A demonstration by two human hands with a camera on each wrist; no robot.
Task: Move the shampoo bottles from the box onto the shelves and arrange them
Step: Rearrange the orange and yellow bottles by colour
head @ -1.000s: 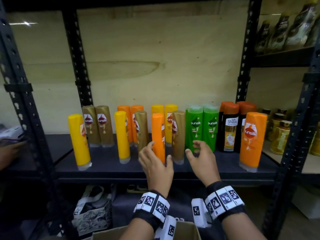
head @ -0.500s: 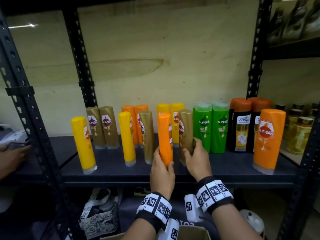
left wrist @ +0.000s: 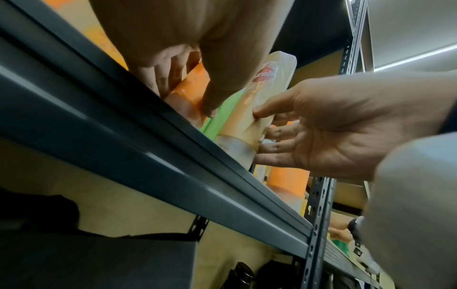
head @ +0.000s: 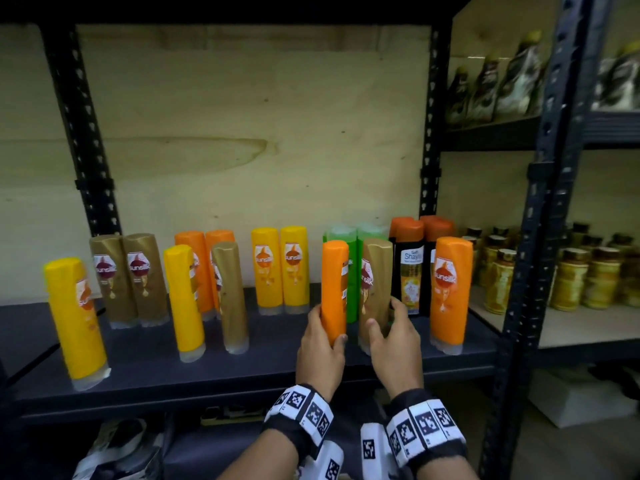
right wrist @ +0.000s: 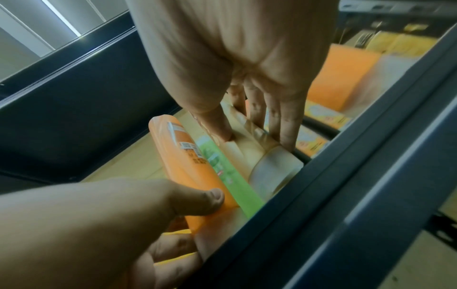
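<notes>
- On the dark metal shelf (head: 145,368), head view: the left hand (head: 320,351) is wrapped round the lower half of a tall orange plastic shampoo bottle (head: 334,289), thumb on the near right side, fingers curled behind. Right next to it the right hand (head: 394,344) grips a tall gold-brown plastic shampoo bottle (head: 375,289) low down, thumb on the front. Both bottles are upright, side by side with a thin gap, in front of two green shampoo bottles (head: 353,271). Can't tell whether their caps are touching the shelf or just off it.
- Same view, rest of the shelf: a yellow bottle (head: 74,317) near the front left, a gold pair (head: 128,275) at the back, a yellow pair (head: 280,268) mid-back, a black bottle with an orange cap (head: 410,268), and a wide orange bottle (head: 450,289) near the right post. Jars (head: 571,282) are on the next rack over.
- Left wrist view, from below the shelf edge (left wrist: 148,156): the left hand's fingers (left wrist: 170,78) and thumb clamp the orange bottle (left wrist: 195,82); the right hand (left wrist: 333,127) pinches the gold bottle (left wrist: 262,93) just above its clear cap.
- Right wrist view: the right hand's fingers (right wrist: 284,121) and thumb straddle the gold bottle (right wrist: 249,148), with the left hand (right wrist: 99,224) holding the orange one (right wrist: 188,170) alongside. Kinda blurry.
</notes>
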